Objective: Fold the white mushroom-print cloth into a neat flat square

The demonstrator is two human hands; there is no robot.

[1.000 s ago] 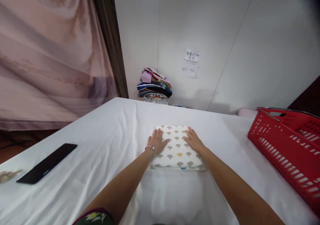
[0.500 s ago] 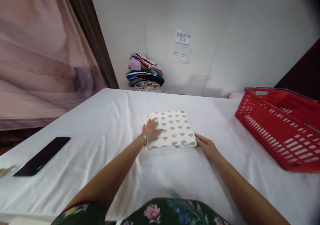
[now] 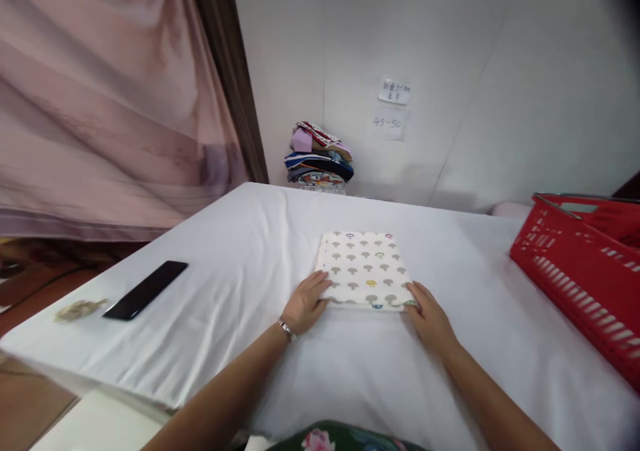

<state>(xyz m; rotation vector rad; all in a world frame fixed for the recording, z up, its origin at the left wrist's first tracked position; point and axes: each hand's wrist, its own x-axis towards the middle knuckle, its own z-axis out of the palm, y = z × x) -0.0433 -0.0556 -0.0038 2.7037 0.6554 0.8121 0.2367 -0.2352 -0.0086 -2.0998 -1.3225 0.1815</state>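
Observation:
A folded white cloth with a mushroom print [image 3: 367,269] lies flat on the white sheet [image 3: 260,257] that covers the table. My left hand [image 3: 305,302] rests at the cloth's near left corner, its fingers curled round the edge. At the near right corner sits my right hand [image 3: 429,317], fingertips touching the cloth's edge. A bracelet shows on my left wrist.
A red plastic basket [image 3: 580,271] stands at the right. A black phone [image 3: 146,289] and a small beige scrap [image 3: 79,309] lie at the left edge. A stack of folded clothes [image 3: 319,155] sits against the back wall under paper notes [image 3: 393,108]. A pink curtain [image 3: 100,104] hangs at the left.
Both hands slid from the top of the cloth back to its near corners. The camera view swung about; the cloth stayed in place.

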